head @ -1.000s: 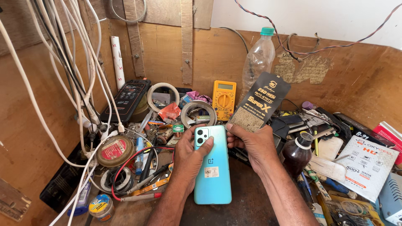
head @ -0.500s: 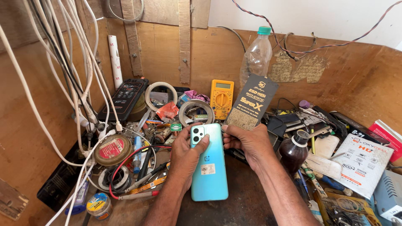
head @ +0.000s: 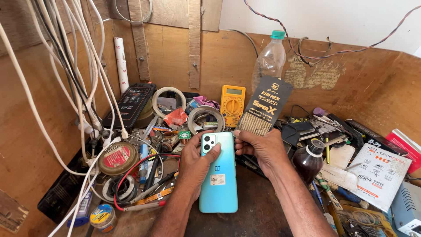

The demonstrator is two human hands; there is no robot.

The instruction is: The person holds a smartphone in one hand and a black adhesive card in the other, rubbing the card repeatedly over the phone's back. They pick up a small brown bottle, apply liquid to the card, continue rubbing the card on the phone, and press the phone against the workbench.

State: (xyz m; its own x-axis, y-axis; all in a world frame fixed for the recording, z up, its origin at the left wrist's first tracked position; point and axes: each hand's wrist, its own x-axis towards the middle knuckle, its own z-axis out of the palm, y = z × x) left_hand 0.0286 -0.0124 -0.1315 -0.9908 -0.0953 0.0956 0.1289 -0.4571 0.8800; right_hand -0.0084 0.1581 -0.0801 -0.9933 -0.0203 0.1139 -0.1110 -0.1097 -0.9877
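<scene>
A light blue phone (head: 220,175) lies back side up on the dark bench, camera end away from me. My left hand (head: 196,160) grips its left edge, thumb across the upper back near the camera block. My right hand (head: 258,147) holds a flat black packet (head: 266,105) upright above the phone's top right corner, pinched at its lower end.
Clutter rings the phone: a yellow multimeter (head: 232,98), tape rolls (head: 205,118), a round tin (head: 117,158), a brown bottle (head: 308,160), a clear plastic bottle (head: 269,59), white packets (head: 379,175) at right, hanging white cables (head: 83,87) at left. Wooden walls close in behind and left.
The view has shifted slightly; both hands keep the same hold on the phone and the black packet, which stays raised.
</scene>
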